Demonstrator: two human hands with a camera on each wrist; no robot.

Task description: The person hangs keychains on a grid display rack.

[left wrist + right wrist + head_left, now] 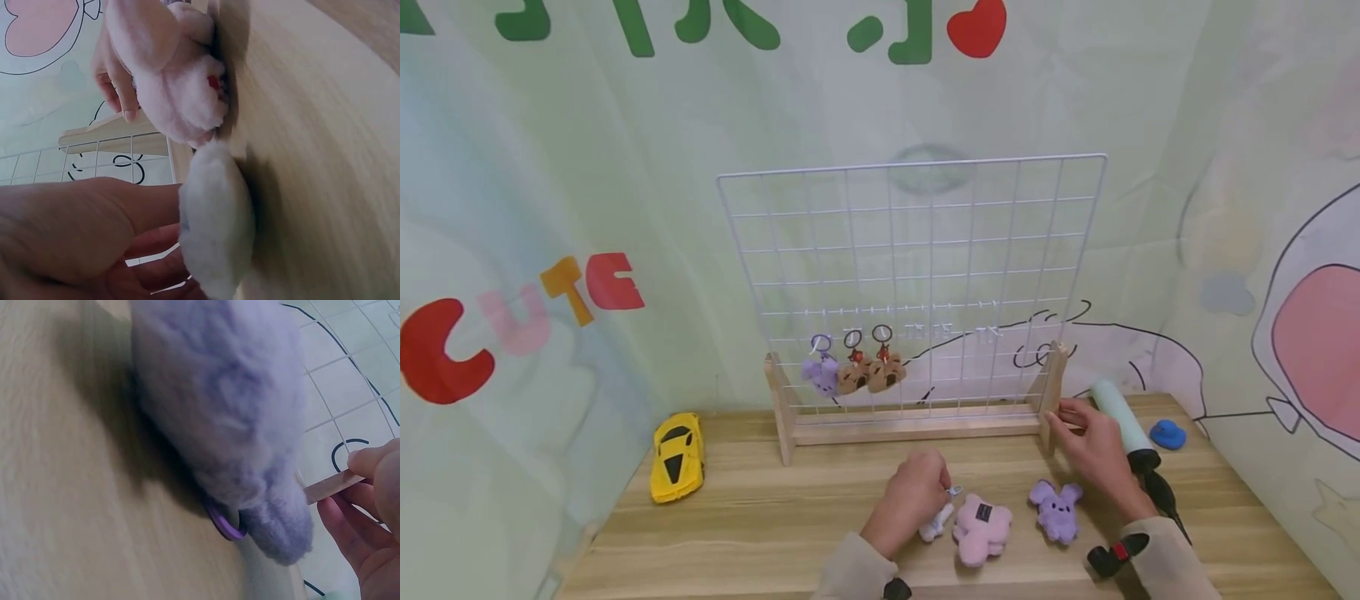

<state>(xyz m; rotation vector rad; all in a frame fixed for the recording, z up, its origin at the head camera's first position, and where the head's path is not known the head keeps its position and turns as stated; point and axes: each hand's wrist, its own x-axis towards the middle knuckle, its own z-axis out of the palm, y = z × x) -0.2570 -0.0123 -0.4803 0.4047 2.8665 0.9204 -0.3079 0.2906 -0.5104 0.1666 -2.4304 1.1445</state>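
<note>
The word "CUTE" (422,354) was printed in coloured letters at the left of a pale green backdrop (647,167); above, large green characters (917,25) were cut off by the top of the head view. A small black label (983,513), too small to be read, was borne by a fluffy pink plush toy (982,533). Just left of that toy, at the near part of the wood-grained tabletop (760,533), a small white plush keychain (936,523) was pinched by the left hand (913,496). The right upright of a pale wooden stand (917,428), by which a white wire grid (846,169) was held upright, was gripped between the thumb and fingers of the right hand (1093,446). A fluffy purple plush toy (1058,512) was placed nearer than that hand. Near the right edge a blue toy (1168,434) was seen, near the left edge a yellow toy car (677,458); a broad stretch of wood was left between the car and the left hand.
</note>
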